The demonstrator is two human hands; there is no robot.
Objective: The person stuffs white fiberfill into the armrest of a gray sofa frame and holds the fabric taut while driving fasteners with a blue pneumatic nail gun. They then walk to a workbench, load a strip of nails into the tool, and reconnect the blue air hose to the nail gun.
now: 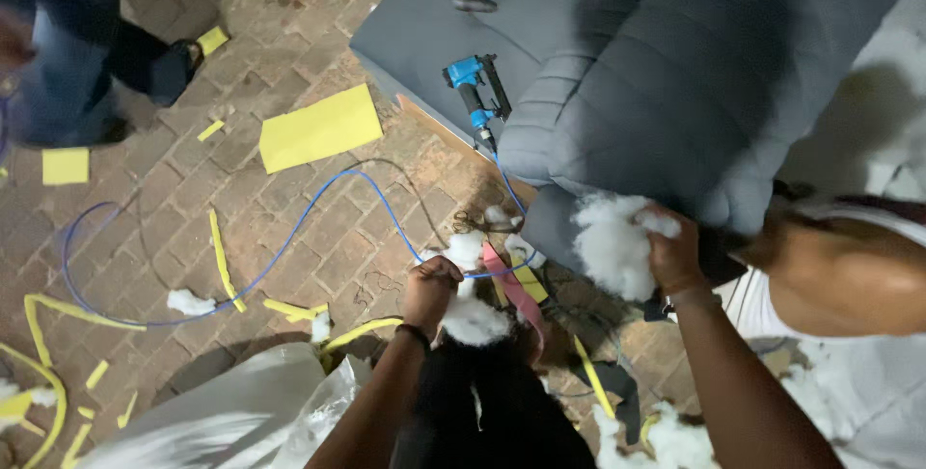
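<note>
While you look down from the head camera, your left hand is closed into a fist around a tuft of white stuffing, which bulges out just below and to the right of your knuckles. Your right hand is curled shut on a larger clump of white filling that lies to its left, pressed against the near edge of the grey upholstered cushion. That cushion sits far and to the right of both hands, so your right hand is the nearer one to it. Between your hands lie a pink strip and loose fluff on the brick floor. Farther off, a blue pneumatic stapler rests at the cushion's left edge, its blue hose looping left past yellow foam scraps. Another person's legs stand far left.
</note>
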